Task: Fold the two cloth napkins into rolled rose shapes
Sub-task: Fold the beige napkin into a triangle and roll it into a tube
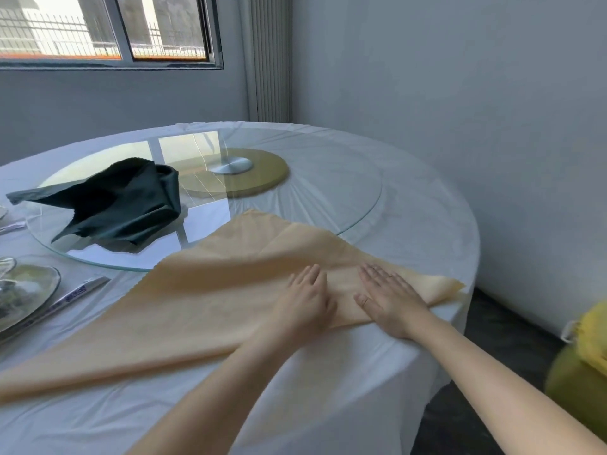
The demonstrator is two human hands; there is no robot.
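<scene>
Beige napkin (203,300) on white-clothed table (420,208)

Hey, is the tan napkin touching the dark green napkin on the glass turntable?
Apart. The head view shows a strip of bare glass turntable between the far tip of the tan napkin and the dark green napkin.

Soft daylight from window (108,27), glare on glass turntable (295,205), wide-angle edge blur.
</scene>
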